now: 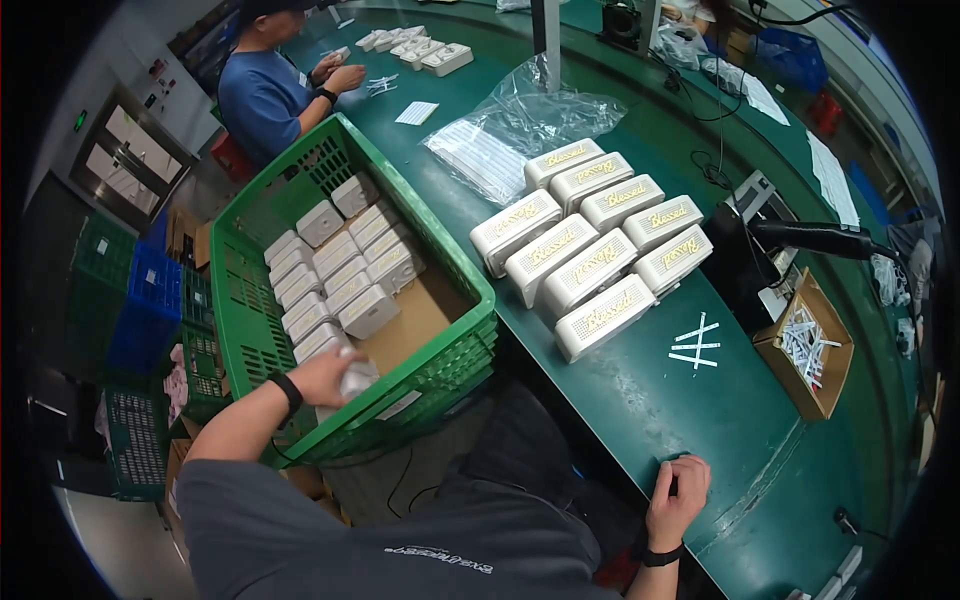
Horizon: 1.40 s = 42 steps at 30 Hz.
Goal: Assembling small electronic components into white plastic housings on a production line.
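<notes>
My left hand [322, 376] reaches into the green crate [470, 305] at its near end. Its fingers are closed around a cream-white case [358, 378], partly hidden by the hand. Several similar cream cases [348, 290] lie in rows in the crate, beside a bare patch of brown cardboard. On the green table [640, 400], my right hand [680, 495] rests at the near edge with its fingers curled and nothing visible in them. To its upper left stand several rounded cream cases [605, 315] with yellow lettering and dotted grilles, close together in two rows.
Small white strips [695, 342] lie on the table near a cardboard box [805, 345] full of more strips. A black-handled tool [810, 238] sits behind it. Clear plastic bag [540, 110] lies farther back. Across the crate, another person [265, 95] handles parts.
</notes>
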Available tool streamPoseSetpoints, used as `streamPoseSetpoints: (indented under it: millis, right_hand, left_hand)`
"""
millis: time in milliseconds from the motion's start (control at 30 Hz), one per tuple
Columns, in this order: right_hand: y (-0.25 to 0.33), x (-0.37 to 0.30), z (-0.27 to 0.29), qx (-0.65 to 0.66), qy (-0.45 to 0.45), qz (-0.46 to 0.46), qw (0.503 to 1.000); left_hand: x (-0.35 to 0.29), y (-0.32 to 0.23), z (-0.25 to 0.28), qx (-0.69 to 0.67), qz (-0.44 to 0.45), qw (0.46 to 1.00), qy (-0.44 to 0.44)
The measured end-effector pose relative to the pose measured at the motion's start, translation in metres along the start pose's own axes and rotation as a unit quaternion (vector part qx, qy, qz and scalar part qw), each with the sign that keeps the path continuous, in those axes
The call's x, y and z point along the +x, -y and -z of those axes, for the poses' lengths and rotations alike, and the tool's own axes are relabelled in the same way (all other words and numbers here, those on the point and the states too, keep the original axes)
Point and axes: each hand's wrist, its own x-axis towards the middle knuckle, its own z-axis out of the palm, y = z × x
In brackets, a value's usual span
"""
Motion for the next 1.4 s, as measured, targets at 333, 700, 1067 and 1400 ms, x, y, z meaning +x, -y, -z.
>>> streamPoseSetpoints:
  millis: [333, 700, 1067, 1400]
  right_hand:
    - [0.005, 0.0, 0.001, 0.017, -0.009, 0.011, 1.0]
    - [0.0, -0.001, 0.004, 0.051, -0.061, 0.008, 0.997]
    - [0.008, 0.01, 0.006, 0.076, -0.045, -0.043, 0.995]
    - [-0.006, 0.102, 0.012, 0.03, 0.068, -0.013, 0.997]
  left_hand:
    - [0.042, -0.102, 0.214, -0.169, -0.12, 0.896, -0.393]
    - [0.195, -0.174, 0.269, 0.046, 0.015, 0.961, -0.273]
    - [0.254, -0.146, 0.221, 0.07, -0.14, 0.967, -0.202]
    - [0.178, -0.23, 0.156, -0.032, -0.23, 0.892, -0.387]
